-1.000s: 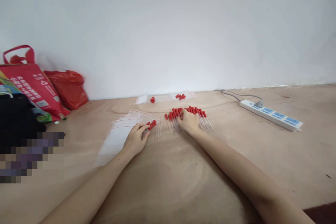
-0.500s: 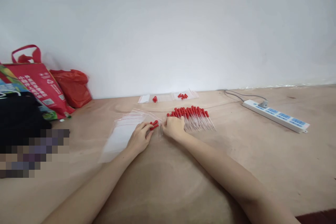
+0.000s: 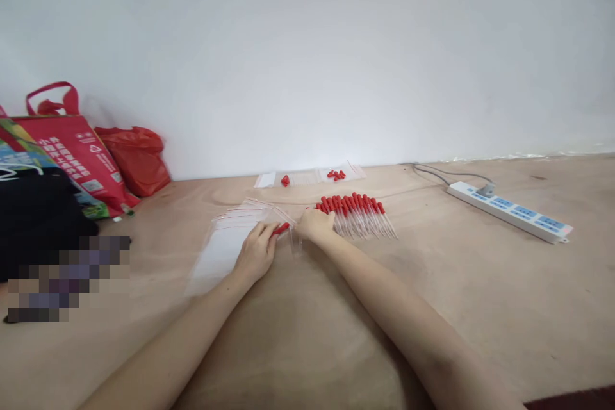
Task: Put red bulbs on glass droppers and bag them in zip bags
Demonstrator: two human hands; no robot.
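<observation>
One left hand [image 3: 256,251] pinching red bulb [image 3: 282,228], curled right hand [image 3: 314,225] at droppers [image 3: 356,206]

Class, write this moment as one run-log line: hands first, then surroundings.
left hand: red bulb at fingertips | right hand: at droppers, grip hidden | bags: by left hand | power strip: plug inserted

You have two hands, one left hand [image 3: 256,253] and one right hand [image 3: 314,225], and one table [image 3: 480,307]. You have one row of droppers [image 3: 355,200], well over ten, too overlapped for an exact count, plus at least one dropper [image 3: 282,229] outside the row. Your clear bags [image 3: 223,243] number at least four. You have two clusters of red caps, one left cluster [image 3: 285,180] and one right cluster [image 3: 336,175]. You also have one power strip [image 3: 512,213], one plug [image 3: 487,189], one red tote bag [image 3: 72,150], one red plastic bag [image 3: 137,160] and one black bundle [image 3: 41,224].
</observation>
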